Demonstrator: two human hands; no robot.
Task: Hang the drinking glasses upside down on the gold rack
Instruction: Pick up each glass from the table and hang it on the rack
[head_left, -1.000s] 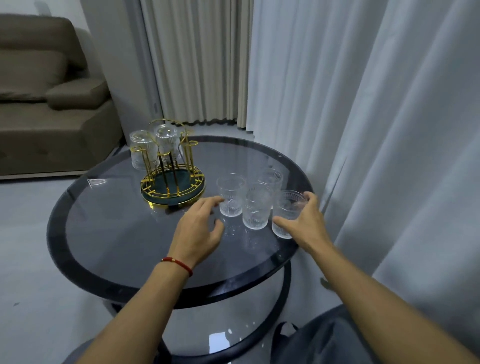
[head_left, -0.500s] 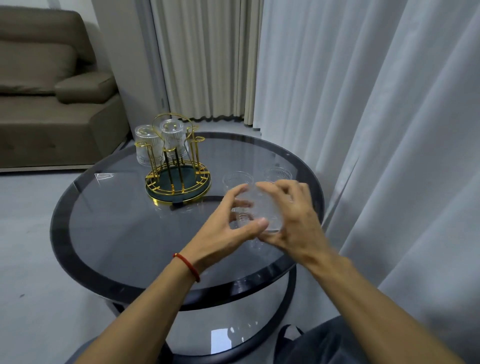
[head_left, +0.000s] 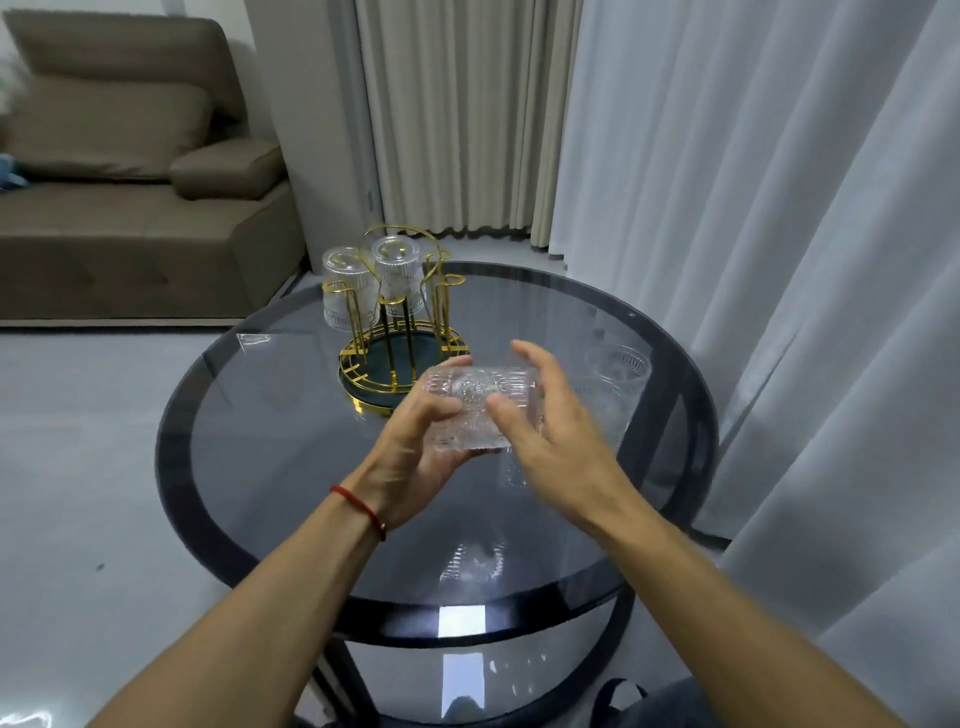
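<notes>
My left hand (head_left: 410, 447) grips a ribbed clear drinking glass (head_left: 475, 410) above the table, tipped over with its base turned up toward me. My right hand (head_left: 556, 436) cups the glass's right side with fingers spread, its thumb resting on the front of the glass. The gold rack (head_left: 400, 358) with a dark green base stands just beyond the hands. Two glasses (head_left: 348, 291) (head_left: 397, 275) hang upside down on its far pegs; the near pegs are bare. More upright glasses (head_left: 618, 379) stand on the table to the right, partly hidden by my right hand.
The round dark glass table (head_left: 249, 441) has a black rim and a lower shelf. White curtains (head_left: 779, 260) hang close along the right side. A brown sofa (head_left: 130, 208) sits at the back left, across grey floor.
My right hand picked a glass from the group on the right and brought it to the middle. My left hand took hold of it and the glass got turned over.
</notes>
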